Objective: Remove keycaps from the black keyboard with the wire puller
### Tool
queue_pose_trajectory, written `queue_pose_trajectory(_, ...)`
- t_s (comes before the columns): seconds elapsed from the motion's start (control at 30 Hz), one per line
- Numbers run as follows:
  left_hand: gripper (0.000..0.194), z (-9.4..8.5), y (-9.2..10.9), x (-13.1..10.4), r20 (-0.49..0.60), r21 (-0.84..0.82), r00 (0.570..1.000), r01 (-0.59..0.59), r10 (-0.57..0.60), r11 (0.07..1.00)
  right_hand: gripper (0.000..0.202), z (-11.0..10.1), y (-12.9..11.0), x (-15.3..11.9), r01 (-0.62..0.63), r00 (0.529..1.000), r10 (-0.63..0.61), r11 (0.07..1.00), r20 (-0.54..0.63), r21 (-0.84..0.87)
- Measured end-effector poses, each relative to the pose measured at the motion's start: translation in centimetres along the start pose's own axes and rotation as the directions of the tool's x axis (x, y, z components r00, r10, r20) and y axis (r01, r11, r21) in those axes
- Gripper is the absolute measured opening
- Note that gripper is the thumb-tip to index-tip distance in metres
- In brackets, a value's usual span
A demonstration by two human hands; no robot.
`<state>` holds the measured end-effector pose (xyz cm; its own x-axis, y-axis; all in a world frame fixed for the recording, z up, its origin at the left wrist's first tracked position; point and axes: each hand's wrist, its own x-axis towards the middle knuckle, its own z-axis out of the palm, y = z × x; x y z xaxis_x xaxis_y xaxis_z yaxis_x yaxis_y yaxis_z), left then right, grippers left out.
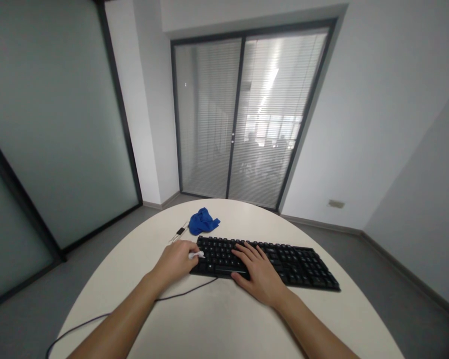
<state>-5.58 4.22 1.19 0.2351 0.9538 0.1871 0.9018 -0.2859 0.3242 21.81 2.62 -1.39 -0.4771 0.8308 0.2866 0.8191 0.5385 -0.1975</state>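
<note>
On your desk (pixel 209 324): keyboard (pixel 286 262) beneath your right hand (pixel 258 271), spread, gripping nothing; white item (pixel 194 255), pinched by your left hand (pixel 175 260); uneven pressure could skid the keyboard.

No readable text on keyboard (pixel 303 266)

Slim bare forearms (pixel 125 309), bare left hand (pixel 175 260), slender-fingered right hand (pixel 260 275)

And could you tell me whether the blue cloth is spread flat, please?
Bunched up: the blue cloth lies in a rumpled heap.
</note>
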Motion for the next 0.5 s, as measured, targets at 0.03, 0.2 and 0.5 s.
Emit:
queue_pose_trajectory(0.03, 0.022, -0.2, 0.0, 0.0, 0.011, 0.005, 1.0, -0.009, 0.009, 1.0, 0.055, 0.0, 0.0, 0.0, 0.0, 1.0, 0.0, 1.0, 0.0, -0.002)
queue_pose_trajectory(0.2, 0.025, -0.8, 0.3, -0.4, 0.046, 0.062, 0.989, -0.142, 0.14, 0.988, 0.056, -0.1, 0.0, -0.1, -0.006, 1.0, 0.006, 1.0, 0.005, -0.008)
queue_pose_trajectory(0.5, 0.02, -1.3, 1.1, -1.1, 0.113, 0.109, 0.959, -0.271, 0.259, 0.956, 0.055, -0.2, -0.2, 0.0, -0.005, 1.0, 0.005, 1.0, 0.013, -0.007)
